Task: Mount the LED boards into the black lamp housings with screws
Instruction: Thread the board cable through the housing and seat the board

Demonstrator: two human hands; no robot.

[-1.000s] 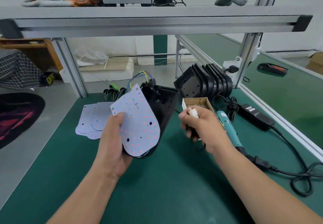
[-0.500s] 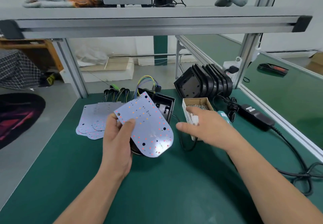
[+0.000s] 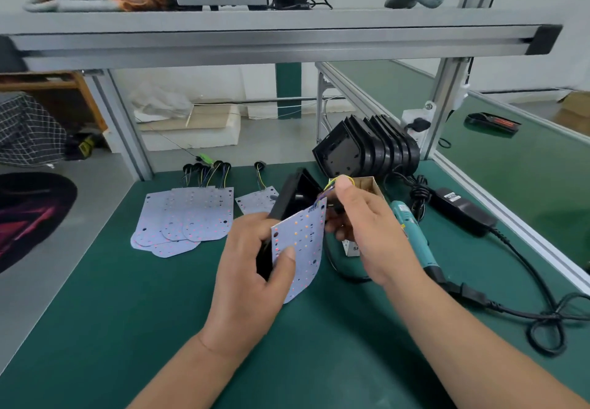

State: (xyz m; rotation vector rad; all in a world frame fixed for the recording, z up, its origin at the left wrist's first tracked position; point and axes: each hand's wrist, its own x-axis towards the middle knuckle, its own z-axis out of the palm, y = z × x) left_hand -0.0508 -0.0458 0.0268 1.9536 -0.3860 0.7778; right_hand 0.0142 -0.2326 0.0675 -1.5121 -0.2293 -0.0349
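Centrally, above the green desk (image 3: 127, 296), a black lamp housing (image 3: 293, 194) and a white LED board (image 3: 300, 249) are gripped together by the left hand (image 3: 252, 268), just left of the small cardboard box (image 3: 370, 185). The thumb is pressed on the board's dotted face, and the housing is tilted on edge behind the board. The coloured wires (image 3: 338, 181) at the board's upper end are pinched between the thumb and fingers of the right hand (image 3: 367, 229), which is raised in front of the box and hides part of it. A row of further black housings (image 3: 367, 149) is leaned together just behind the box. A fan of spare LED boards (image 3: 188, 217) is spread flat well to the left of the box. A teal electric screwdriver (image 3: 412, 233) is laid just right of the box, and a black power adapter (image 3: 459, 210) farther right.
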